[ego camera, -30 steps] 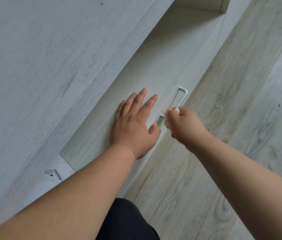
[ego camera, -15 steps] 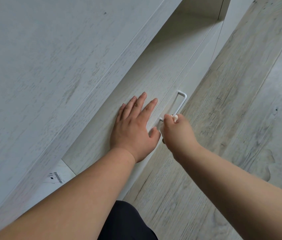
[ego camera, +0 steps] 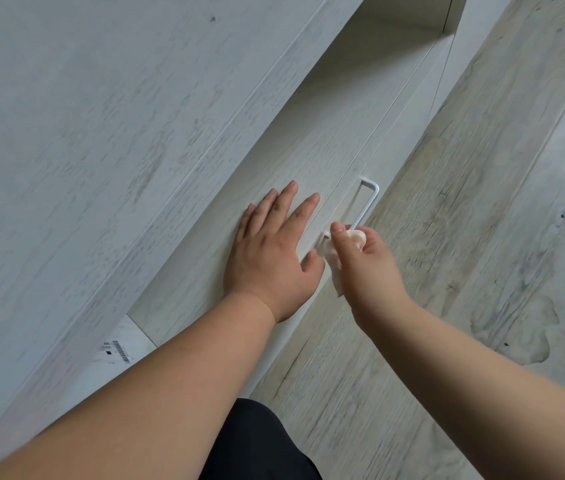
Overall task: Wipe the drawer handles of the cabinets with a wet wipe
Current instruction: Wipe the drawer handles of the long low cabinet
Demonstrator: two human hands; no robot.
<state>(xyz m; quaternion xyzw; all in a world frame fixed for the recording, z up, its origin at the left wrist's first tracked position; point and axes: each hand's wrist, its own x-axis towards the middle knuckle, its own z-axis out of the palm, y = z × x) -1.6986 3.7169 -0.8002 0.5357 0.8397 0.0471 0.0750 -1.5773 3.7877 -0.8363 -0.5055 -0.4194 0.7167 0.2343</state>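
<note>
Two bare hands are reaching down to a pale wood-grain drawer front (ego camera: 205, 271) under the overhanging cabinet top (ego camera: 101, 133). The left hand (ego camera: 270, 261) is lying flat on the drawer front, fingers straight and slightly spread, its thumb pointing toward the near end of the white drawer handle (ego camera: 370, 199). The right hand (ego camera: 366, 271) is curling thumb and fingers around a white wet wipe (ego camera: 333, 273) and pinching it against that near end of the handle. The wipe is sitting bunched between the thumb and fingertips, and a loose flap is hanging down beside the palm, just beside the left thumb. Whether the wipe is wrapping fully round the bar cannot be told. The rest of the handle is standing bare beyond the right hand. A barcode sticker (ego camera: 114, 351) is showing by the left forearm, a dark garment (ego camera: 260, 445) is filling the bottom edge, and grey plank flooring (ego camera: 499, 202) is lying to the right.
</note>
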